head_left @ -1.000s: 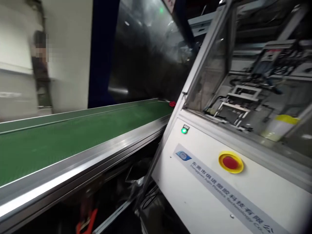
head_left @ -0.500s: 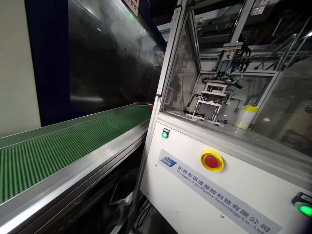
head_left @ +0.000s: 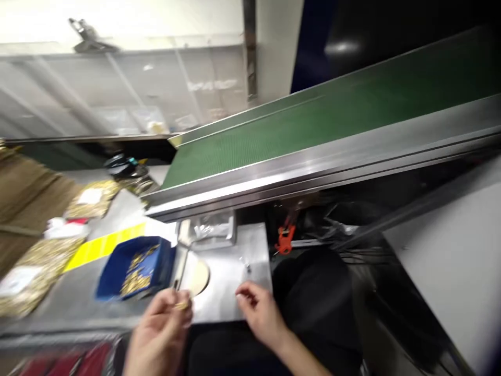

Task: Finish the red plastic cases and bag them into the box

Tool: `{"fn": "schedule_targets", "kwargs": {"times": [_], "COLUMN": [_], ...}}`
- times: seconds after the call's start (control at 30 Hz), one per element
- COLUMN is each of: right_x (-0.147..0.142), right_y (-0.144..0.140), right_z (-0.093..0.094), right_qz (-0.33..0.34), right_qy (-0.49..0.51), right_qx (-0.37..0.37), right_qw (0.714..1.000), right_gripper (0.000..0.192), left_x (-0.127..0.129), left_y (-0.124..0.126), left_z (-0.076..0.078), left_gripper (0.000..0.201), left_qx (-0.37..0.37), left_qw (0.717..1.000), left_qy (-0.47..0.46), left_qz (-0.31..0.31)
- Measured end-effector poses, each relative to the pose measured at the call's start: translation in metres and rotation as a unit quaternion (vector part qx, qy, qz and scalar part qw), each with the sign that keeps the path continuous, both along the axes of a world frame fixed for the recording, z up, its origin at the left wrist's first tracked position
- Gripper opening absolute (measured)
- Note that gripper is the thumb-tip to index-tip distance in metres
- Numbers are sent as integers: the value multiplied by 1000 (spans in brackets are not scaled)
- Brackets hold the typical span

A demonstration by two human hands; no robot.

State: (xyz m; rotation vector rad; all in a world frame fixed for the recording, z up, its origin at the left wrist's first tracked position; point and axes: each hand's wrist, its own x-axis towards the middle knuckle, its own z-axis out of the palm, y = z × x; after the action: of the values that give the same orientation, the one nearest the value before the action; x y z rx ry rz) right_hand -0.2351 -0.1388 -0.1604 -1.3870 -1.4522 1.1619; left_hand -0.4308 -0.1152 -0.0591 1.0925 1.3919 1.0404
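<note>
Frame is motion-blurred, so details are coarse.

Landmark: blue bin (head_left: 135,267) on the metal tabletop (head_left: 230,292), holding loose brass-coloured small parts (head_left: 135,271).

Left hand (head_left: 160,334): just below the bin's right corner, at the tabletop's near edge. Fingers (head_left: 172,305) curled in, pinching a small brass-coloured piece (head_left: 181,305) at the tips. Piece is off the tabletop, held in the air just right of and below the bin.

Right hand (head_left: 260,313): further right of the bin, over the tabletop's right near corner. Fingers (head_left: 245,293) loosely curled, tips close together; blur hides whether anything is between them, can't tell.

Between the hands, just right of the bin: a pale round disc (head_left: 197,277) lying on the tabletop, with an upright metal post (head_left: 180,261) at its left edge.

Above and to the right of the bin: green conveyor belt (head_left: 313,125) in a metal frame (head_left: 313,172), running up to the right, its end overhanging the bin area. An orange clip (head_left: 285,237) hangs under the frame, well right of the bin.

Left of the bin: yellow strip (head_left: 104,245) touching its upper left side, then clear bags of brass-coloured parts (head_left: 35,271) with white labels, and cardboard (head_left: 23,193) further left.
</note>
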Motion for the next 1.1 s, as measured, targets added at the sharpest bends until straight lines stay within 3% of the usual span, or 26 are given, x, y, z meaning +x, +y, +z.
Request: {"fn": "schedule_targets", "kwargs": {"times": [0.07,0.17,0.27,0.6,0.7,0.83,1.0,1.1], "right_x": [7,21,26,31,33,35,34,35], "right_y": [-16,-31,-37,-49,-52,-53,-53,-52], "right_z": [16,53,73,60,62,60,62,64], "right_qz": [19,44,39,-55,-66,-87,-84,-81], "right_qy": [66,150,115,-38,12,119,242,275], "right_qx": [-14,39,128,290,243,109,-21,-48], "right_qw": [998,987,984,955,968,983,967,957], "right_gripper": [19,16,14,32,25,14,6,5], "left_x": [21,57,73,79,83,83,79,78], "left_y": [-27,-49,-56,-54,-56,-56,-54,-54], "left_z": [-14,-27,-29,-33,-33,-34,-34,-33], "left_gripper": [43,44,39,27,24,14,13,12], "left_qx": [-44,-96,-112,-144,-144,-106,-85,-69], "left_qw": [990,962,941,926,937,950,954,957], "left_qy": [-123,-254,-320,-349,-319,-293,-285,-272], "left_qz": [51,25,-10,-10,1,-11,-49,-67]}}
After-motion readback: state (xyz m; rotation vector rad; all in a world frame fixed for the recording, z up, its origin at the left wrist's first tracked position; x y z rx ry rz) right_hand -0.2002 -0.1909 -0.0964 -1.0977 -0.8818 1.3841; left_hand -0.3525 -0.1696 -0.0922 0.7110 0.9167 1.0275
